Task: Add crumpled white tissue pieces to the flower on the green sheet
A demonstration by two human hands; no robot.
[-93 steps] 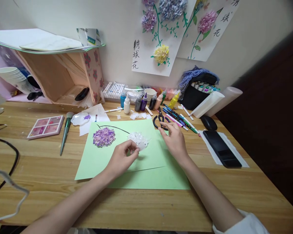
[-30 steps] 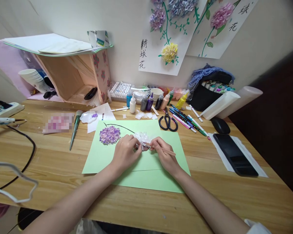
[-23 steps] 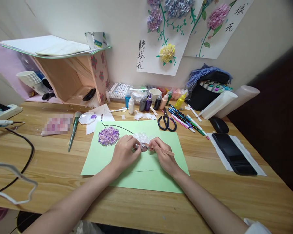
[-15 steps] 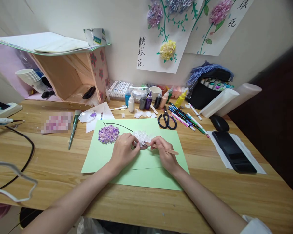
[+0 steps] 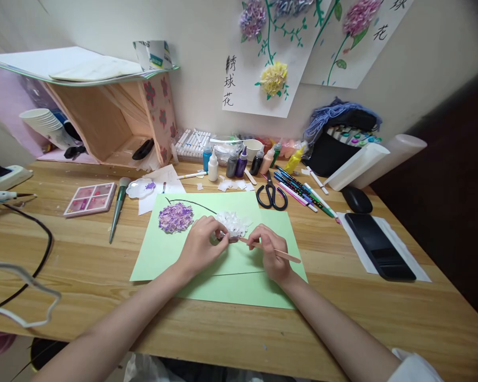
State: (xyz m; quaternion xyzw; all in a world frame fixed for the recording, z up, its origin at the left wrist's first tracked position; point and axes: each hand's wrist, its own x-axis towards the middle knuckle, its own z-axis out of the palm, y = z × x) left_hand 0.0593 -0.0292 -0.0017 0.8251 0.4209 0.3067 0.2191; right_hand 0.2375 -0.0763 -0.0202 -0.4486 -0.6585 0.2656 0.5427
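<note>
My right hand (image 5: 271,252) is closed round a flat wooden craft stick (image 5: 287,256), whose tip is at the lower edge of a white paper flower (image 5: 231,224). On the other side of that edge my left hand (image 5: 202,241) is bent with thumb and forefinger pinched together. What lies between those fingertips is too small to make out. The flower is a ruffled cluster of white paper bits on a light green sheet (image 5: 159,260). To its left sits a purple paper flower (image 5: 176,217), with a dark curved line drawn above both.
Black-handled scissors (image 5: 271,197), pens (image 5: 302,187) and glue bottles (image 5: 242,163) stand or lie behind the sheet. A phone (image 5: 380,246) and a mouse (image 5: 357,199) are at right. On the left are a brush (image 5: 118,209) and a pink palette case (image 5: 91,199).
My right hand has drawn the craft stick slightly right and down, its tip now at the flower's lower edge. My left hand stays pinched in nearly the same place.
</note>
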